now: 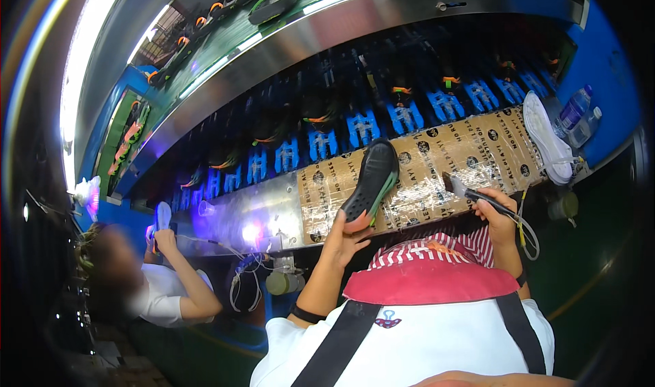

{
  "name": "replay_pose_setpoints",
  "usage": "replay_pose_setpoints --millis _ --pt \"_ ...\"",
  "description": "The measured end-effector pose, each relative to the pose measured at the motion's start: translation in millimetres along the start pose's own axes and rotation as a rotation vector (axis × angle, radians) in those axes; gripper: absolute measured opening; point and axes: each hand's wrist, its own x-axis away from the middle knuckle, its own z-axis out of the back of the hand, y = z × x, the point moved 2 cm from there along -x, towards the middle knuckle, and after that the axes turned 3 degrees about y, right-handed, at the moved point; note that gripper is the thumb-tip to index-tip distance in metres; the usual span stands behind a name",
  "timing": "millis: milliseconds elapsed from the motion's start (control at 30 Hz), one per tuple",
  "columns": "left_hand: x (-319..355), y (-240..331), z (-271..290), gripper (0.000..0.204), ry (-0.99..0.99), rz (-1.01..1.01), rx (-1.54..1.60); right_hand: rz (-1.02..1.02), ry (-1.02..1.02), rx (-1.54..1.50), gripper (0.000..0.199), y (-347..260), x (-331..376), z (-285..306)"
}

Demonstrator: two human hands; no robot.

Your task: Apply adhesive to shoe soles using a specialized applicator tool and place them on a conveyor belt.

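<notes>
My left hand grips the heel end of a shoe sole, which is black with green and pinkish-orange along its sides. The sole tilts up over a ledge covered in printed brown cardboard under clear film. Closed around the dark handle of a brush, my right hand holds it over the ledge's near edge. The brush's dark bristles point left toward the sole, apart from it. A thin, pale tube hangs by the handle. A white shoe-shaped piece lies at the ledge's right end.
Beyond the ledge runs a row of blue holders, with dark shoe parts behind some. An upper green belt carries more shoe parts. Two plastic bottles stand far right. At left, a co-worker holds a pale sole. Tubes hang near a canister.
</notes>
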Motion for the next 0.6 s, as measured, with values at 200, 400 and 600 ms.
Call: replay_pose_setpoints --millis 200,400,600 --pt "-27.2 -16.7 -36.0 0.067 -0.119 0.184 0.446 -0.016 0.017 -0.015 0.025 0.5 6.6 -1.2" --pt "-55.2 -35.3 -63.9 0.059 -0.583 0.224 0.669 -0.028 0.031 -0.024 0.023 0.1 11.6 -1.1" --pt "-68.4 -35.8 -77.9 0.064 -0.439 0.279 0.547 -0.055 -0.019 -0.027 0.023 -13.8 4.5 -13.2"
